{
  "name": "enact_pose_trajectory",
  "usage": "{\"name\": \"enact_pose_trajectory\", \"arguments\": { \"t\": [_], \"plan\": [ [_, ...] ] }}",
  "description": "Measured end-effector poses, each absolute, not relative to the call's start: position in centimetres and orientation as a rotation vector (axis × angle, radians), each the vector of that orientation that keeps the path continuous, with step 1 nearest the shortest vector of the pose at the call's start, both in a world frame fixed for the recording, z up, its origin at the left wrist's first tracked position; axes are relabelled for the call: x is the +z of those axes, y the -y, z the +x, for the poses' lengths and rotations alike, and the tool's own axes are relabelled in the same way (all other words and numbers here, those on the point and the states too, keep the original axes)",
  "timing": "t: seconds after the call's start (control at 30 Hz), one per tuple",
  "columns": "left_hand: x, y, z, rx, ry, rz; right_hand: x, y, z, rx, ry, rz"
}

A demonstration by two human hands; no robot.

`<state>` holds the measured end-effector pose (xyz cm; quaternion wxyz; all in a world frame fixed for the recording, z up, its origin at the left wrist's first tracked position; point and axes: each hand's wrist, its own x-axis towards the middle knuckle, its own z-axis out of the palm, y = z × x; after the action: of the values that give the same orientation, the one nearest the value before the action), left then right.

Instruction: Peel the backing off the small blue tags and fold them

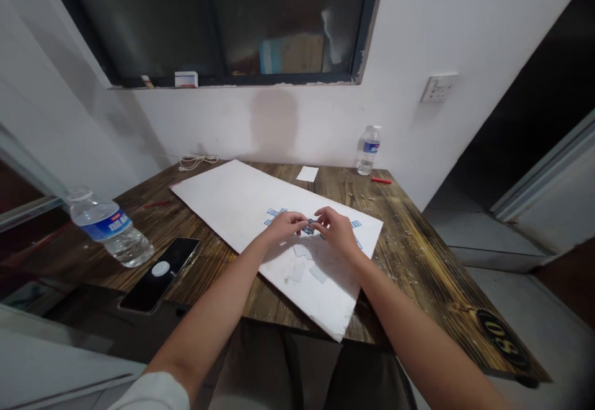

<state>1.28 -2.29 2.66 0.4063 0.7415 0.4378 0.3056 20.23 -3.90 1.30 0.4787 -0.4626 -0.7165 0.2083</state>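
Observation:
Above a large white board [242, 196], my left hand [284, 226] and my right hand [335, 229] meet with their fingertips pinched. Between them is a small blue-and-dark piece [309, 226], too small to make out its kind. Both hands appear to grip it, one from each side. To the left of my left hand lie blue-striped pieces or marks [277, 212] on the board, and others [356, 223] show just past my right hand. Several small white paper pieces [318, 274] lie on the board below my hands.
The board rests at an angle on a dark wooden table [409, 261]. A water bottle [111, 227] and a black phone [160, 274] with a white disc are at the left. Farther back are a white cable [198, 161], a paper square [307, 174], another bottle [369, 151] and a red pen-like item [382, 181].

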Motion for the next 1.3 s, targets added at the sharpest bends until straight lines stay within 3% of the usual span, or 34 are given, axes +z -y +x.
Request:
{"name": "enact_pose_trajectory", "arguments": {
  "t": [0.23, 0.43, 0.63, 0.87, 1.3],
  "plan": [
    [2.7, 2.2, 1.5, 0.821, -1.131, 1.805, 1.5, 3.9, 20.1, 0.666, 1.676, -1.155],
    [2.0, 0.3, -0.9, 1.219, -1.754, 1.66, 1.2, 3.4, 20.4, 0.743, 1.481, -1.132],
    [2.0, 0.3, -2.5, 0.603, -2.366, 1.958, 1.1, 3.5, 20.5, 0.739, 1.489, -1.155],
    [1.3, 0.3, -2.2, 0.379, -2.392, 2.138, 1.5, 3.9, 20.5, 0.688, 1.553, -1.187],
    [0.5, -0.8, -2.8, 0.894, -2.1, 2.03, 1.7, 4.2, 20.2, 0.808, 1.546, -1.184]
  ]
}}
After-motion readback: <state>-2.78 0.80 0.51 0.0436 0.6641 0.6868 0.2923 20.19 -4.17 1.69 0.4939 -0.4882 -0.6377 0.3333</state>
